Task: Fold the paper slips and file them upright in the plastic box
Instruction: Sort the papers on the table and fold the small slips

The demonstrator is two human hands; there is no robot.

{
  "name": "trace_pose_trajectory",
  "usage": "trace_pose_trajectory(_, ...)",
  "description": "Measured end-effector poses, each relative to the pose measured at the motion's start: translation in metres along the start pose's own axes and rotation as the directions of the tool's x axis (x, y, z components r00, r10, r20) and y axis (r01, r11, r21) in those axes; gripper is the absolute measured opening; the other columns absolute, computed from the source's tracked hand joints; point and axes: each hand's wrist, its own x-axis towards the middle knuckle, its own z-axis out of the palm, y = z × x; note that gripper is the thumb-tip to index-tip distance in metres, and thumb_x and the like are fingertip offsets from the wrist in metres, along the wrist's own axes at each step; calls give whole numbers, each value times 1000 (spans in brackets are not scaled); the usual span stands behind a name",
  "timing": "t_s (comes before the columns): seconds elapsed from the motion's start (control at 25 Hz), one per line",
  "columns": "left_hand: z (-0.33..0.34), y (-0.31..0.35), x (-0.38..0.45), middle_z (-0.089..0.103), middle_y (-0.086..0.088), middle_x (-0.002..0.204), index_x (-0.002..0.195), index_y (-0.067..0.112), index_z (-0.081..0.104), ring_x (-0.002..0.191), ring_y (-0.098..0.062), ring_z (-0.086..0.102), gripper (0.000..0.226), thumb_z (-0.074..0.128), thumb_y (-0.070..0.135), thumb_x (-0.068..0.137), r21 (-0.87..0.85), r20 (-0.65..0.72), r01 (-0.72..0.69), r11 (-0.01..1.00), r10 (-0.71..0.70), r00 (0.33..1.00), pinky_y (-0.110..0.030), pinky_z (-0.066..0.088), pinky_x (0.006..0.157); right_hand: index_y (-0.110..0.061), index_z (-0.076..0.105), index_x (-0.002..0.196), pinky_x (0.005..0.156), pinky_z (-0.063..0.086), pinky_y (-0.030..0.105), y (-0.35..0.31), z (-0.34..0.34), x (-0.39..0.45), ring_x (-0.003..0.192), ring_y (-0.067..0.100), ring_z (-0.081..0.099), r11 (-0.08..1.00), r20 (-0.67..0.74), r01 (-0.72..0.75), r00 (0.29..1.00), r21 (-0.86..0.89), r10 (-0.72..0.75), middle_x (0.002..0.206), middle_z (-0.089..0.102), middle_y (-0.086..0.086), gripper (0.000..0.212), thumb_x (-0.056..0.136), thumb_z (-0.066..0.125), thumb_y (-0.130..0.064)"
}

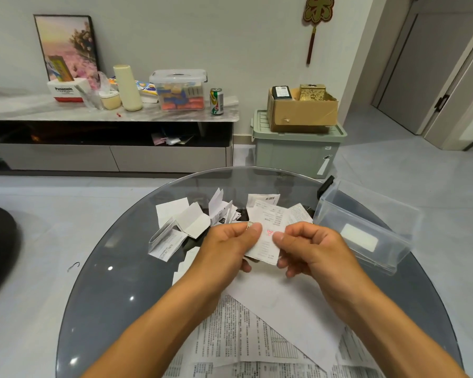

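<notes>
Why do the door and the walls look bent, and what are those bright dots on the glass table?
Head view: the wide-angle lens bows straight lines near the edges, so the door leans. The dots are ceiling-light glare on the glass table. The centre is fairly sharp: print shows on the slip pinched by the left hand and right hand.

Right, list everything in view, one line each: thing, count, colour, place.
held slip: one, white, pinched between both thumbs
loose slips: several, white, table's far half
printed sheets: several, white, near edge
plastic box: one, clear, table's right
glass table: one, dark, round
lidded tub: one, clear, sideboard
can: one, green, sideboard
cardboard box: one, brown, atop green bin
left hand: one, grips slip
right hand: one, grips slip
</notes>
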Motion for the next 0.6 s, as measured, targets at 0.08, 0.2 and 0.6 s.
trace_pose_trajectory(0.08,-3,-2,3,71,6,69,96,17,70,56,-5,57,7,64,14,94,10,-86,39,999,-38,996,-23,43,56,-8,63,92,49,47,31,3,0,4,52,18,60,999,-78,-21,997,-46,17,72,69,11,13,86,73,-13)
trace_pose_trajectory(0.2,-8,-11,12,71,2,64,101,22,57,55,-14,60,25,71,7,87,24,-233,69,997,-61,971,-35,49,63,-26,57,89,59,46,32,1,-9,3,64,11,59,685,-118,146,939,-714,-324,74,64,-7,20,84,73,-38)
trace_pose_trajectory(0.6,-26,-4,17,64,11,79,87,30,66,74,-9,59,8,69,23,86,706,-166,-125,697,335,927,-27,45,67,-25,62,102,73,43,32,-10,9,-29,95,21,59,128,244,246,969,-961,-38,102,64,-4,19,86,51,-26)
